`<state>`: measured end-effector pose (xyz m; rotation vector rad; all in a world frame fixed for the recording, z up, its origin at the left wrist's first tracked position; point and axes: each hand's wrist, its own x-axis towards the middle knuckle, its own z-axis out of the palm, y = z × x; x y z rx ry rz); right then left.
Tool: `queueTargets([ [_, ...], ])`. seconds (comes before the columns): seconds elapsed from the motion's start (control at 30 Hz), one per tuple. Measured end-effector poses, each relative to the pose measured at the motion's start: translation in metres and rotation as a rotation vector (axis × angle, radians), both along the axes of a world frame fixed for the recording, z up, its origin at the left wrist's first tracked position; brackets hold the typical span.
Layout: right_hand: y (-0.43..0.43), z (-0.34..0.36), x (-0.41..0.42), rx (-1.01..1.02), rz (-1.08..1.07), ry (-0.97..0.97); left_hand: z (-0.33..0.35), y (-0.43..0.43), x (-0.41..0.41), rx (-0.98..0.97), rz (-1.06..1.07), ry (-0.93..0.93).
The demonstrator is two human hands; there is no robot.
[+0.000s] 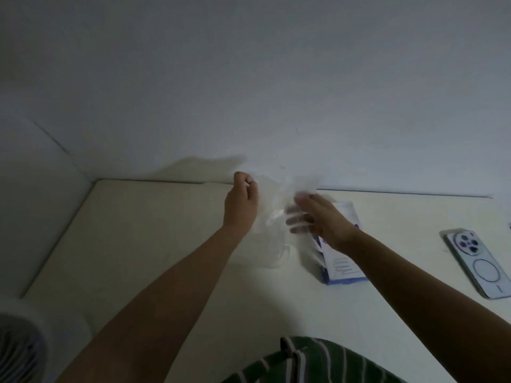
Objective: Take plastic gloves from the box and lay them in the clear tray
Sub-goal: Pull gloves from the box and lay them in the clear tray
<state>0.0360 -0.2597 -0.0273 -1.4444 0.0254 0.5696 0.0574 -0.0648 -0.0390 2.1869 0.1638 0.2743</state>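
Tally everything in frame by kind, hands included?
hands: 2, left hand and right hand
plastic glove bunch: 1, number of gloves unclear
glove box: 1
phone: 1
fan: 1
total: 6

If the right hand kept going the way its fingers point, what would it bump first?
The clear plastic glove that the left hand pinches up. The right hand seems nearly touching it, though depth is unclear.
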Motion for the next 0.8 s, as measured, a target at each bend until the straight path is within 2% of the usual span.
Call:
queueTargets([
  [0.1,0.014,-0.001,0.011,-0.071,-0.14,-0.033,-0.005,0.032,-0.003,0.176,0.039,-0.024],
  [0.17,0.023,-0.001,0.02,-0.209,-0.286,-0.126,-0.01,0.051,-0.004,0.276,0.083,0.018],
  [0.23,0.034,0.004,0.024,-0.457,-0.401,-0.417,-0.014,0.061,-0.006,0.347,0.105,0.075],
  [0.3,0.05,0.014,0.023,-0.544,-0.411,-0.769,-0.02,0.067,-0.006,0.375,0.099,0.132],
  [0.37,0.073,0.022,0.019,-0.532,-0.294,-0.971,-0.026,0.07,-0.003,0.428,0.098,0.226],
  [0.4,0.084,0.02,0.018,-0.541,-0.189,-0.996,-0.028,0.069,-0.003,0.485,0.089,0.264],
  [0.47,0.103,0.004,0.021,-0.694,0.085,-0.904,-0.031,0.07,-0.001,0.583,0.056,0.316],
  [0.57,0.115,-0.038,0.024,-1.058,0.451,-0.614,-0.033,0.07,-0.001,0.634,0.001,0.392],
  [0.67,0.121,-0.067,0.025,-1.258,0.663,-0.443,-0.037,0.074,0.0,0.677,-0.015,0.415],
  [0.8,0.13,-0.085,0.025,-1.345,0.716,-0.413,-0.044,0.074,0.001,0.841,-0.166,0.052],
])
